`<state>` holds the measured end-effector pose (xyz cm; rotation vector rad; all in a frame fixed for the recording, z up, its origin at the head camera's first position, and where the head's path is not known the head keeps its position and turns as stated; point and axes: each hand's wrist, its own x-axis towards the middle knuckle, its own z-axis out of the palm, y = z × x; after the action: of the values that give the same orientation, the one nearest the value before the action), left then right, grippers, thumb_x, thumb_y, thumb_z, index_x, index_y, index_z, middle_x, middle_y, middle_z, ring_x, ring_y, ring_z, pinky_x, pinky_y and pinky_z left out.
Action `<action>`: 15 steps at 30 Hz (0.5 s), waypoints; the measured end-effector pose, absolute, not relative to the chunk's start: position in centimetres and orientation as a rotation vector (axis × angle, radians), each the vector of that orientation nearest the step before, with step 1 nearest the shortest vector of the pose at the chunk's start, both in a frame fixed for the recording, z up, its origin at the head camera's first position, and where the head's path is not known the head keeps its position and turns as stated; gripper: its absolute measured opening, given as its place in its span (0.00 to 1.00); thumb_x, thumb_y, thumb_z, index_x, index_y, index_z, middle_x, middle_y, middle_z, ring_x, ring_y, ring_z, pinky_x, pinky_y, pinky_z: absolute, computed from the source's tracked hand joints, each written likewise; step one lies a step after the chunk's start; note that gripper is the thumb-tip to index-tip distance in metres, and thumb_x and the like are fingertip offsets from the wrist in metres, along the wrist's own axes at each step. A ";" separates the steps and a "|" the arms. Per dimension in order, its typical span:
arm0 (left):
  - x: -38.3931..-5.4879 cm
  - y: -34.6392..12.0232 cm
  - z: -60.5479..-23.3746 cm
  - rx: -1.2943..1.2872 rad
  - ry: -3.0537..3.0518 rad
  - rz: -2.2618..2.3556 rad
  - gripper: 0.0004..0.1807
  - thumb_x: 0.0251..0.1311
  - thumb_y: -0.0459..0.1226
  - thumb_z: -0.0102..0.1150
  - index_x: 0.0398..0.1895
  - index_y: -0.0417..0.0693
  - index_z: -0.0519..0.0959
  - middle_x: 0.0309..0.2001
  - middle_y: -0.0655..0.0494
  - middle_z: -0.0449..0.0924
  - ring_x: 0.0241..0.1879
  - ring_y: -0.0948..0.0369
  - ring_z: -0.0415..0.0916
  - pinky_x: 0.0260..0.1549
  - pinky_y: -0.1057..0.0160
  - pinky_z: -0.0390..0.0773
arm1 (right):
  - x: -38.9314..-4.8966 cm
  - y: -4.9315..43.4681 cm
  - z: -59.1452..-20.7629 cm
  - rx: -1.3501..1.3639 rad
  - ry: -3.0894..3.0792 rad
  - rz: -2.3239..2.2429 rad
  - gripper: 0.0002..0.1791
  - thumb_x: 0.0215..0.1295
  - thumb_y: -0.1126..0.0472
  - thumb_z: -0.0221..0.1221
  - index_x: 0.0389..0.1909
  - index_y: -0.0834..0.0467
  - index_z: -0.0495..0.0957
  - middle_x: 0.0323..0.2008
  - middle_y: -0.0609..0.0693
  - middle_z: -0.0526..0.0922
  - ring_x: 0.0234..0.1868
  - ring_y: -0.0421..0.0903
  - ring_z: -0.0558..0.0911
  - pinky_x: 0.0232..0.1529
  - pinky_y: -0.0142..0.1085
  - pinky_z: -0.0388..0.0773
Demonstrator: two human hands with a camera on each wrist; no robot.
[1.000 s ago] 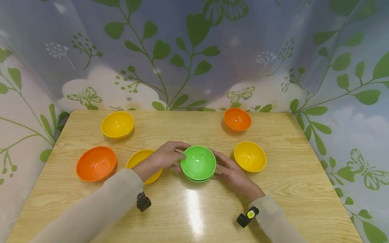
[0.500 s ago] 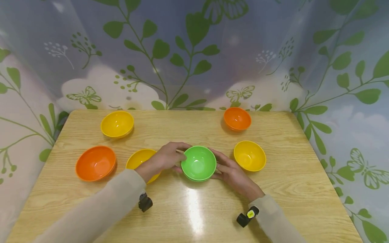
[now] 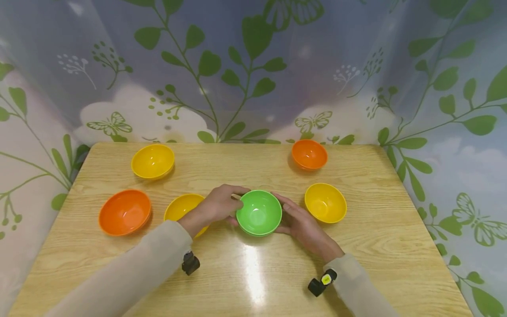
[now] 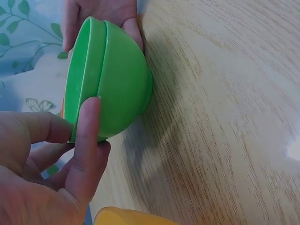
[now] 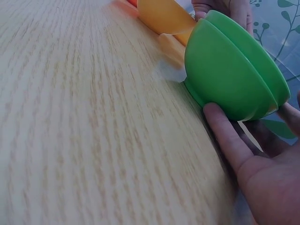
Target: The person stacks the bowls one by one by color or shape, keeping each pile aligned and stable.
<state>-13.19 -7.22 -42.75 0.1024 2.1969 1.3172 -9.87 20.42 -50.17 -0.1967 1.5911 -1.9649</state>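
Observation:
Two green bowls are nested one in the other at the middle of the table, the upper bowl (image 3: 259, 211) sitting in the lower bowl (image 4: 123, 79), rims close together. My left hand (image 3: 219, 204) pinches the left side of the upper rim, one digit inside and another pressed along the outside. On the other side my right hand (image 3: 303, 224) cups the stack with fairly straight, spread fingers. In the right wrist view its thumb (image 5: 225, 133) touches the lower bowl near the base. Other fingertips lie partly hidden behind the bowls.
Left of the stack are a yellow bowl (image 3: 184, 206) partly under my left forearm, an orange bowl (image 3: 125, 212) and another yellow bowl (image 3: 152, 161). To the right stand a yellow bowl (image 3: 325, 203) and an orange bowl (image 3: 309, 154). A leaf-patterned curtain (image 3: 253, 88) hangs behind the wooden table (image 3: 253, 281).
The upper green bowl has settled slightly deeper, so less of the lower rim shows. My left forearm has shifted a little right; my right hand's fingers have straightened slightly. The other bowls stay put.

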 end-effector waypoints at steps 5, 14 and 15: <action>-13.2 -7.4 -43.0 0.125 2.196 1.317 0.29 0.75 0.29 0.55 0.77 0.47 0.76 0.73 0.40 0.76 0.57 0.48 0.85 0.38 0.53 0.94 | -9.9 20.4 -50.2 -0.220 1.629 -1.946 0.33 0.91 0.49 0.44 0.89 0.51 0.53 0.89 0.52 0.52 0.81 0.58 0.69 0.71 0.52 0.82; -13.6 -8.0 -42.7 0.157 2.182 1.313 0.26 0.76 0.31 0.56 0.75 0.47 0.77 0.73 0.43 0.77 0.63 0.45 0.83 0.43 0.52 0.94 | -10.0 20.3 -50.3 -0.215 1.639 -1.946 0.32 0.90 0.49 0.45 0.88 0.51 0.55 0.87 0.53 0.56 0.78 0.53 0.73 0.71 0.51 0.82; -13.7 -8.2 -42.6 0.162 2.183 1.313 0.25 0.76 0.32 0.55 0.75 0.46 0.77 0.73 0.44 0.78 0.64 0.45 0.83 0.45 0.51 0.94 | -10.0 20.3 -50.3 -0.213 1.640 -1.947 0.32 0.90 0.49 0.45 0.88 0.51 0.55 0.87 0.53 0.56 0.78 0.53 0.74 0.71 0.51 0.82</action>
<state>-13.70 -8.16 -42.60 0.1623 2.1834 1.3129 -9.95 20.26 -50.26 -0.2126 1.6397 -1.9466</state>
